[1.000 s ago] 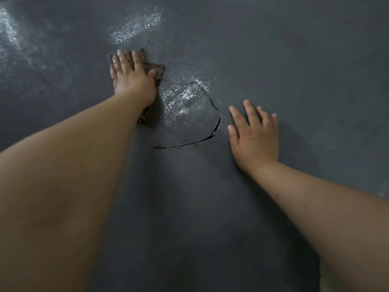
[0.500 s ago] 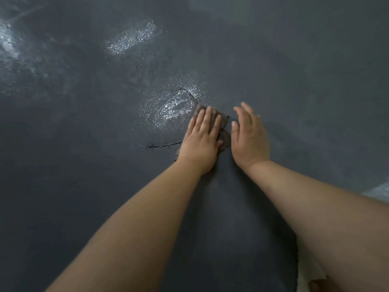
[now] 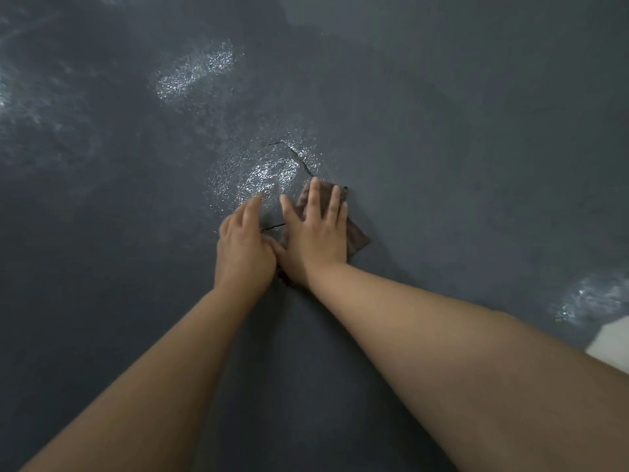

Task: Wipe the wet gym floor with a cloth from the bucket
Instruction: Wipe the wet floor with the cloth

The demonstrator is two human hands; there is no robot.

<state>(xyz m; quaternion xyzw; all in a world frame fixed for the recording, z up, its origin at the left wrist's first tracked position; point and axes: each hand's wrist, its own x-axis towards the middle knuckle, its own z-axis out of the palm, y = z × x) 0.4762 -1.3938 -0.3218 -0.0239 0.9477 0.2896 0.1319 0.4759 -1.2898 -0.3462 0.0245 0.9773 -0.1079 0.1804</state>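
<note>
A small brown cloth (image 3: 358, 237) lies flat on the dark grey gym floor (image 3: 459, 148). My right hand (image 3: 315, 231) presses on it with straight, spread fingers and covers most of it. My left hand (image 3: 244, 245) sits just left of the right hand with loosely bent fingers and holds nothing; it touches the right thumb. A glistening wet patch (image 3: 263, 175) lies just beyond the fingertips of both hands. No bucket is in view.
A thin curved crack (image 3: 299, 158) runs through the floor by the wet patch. More wet sheen shows further off (image 3: 195, 73), at the far left (image 3: 20, 107) and at the right (image 3: 592, 298). A white object (image 3: 611, 345) shows at the right edge.
My left hand slid the cloth from the far left to the right hand. The cloth now lies under my right hand, and my left hand has come off it.
</note>
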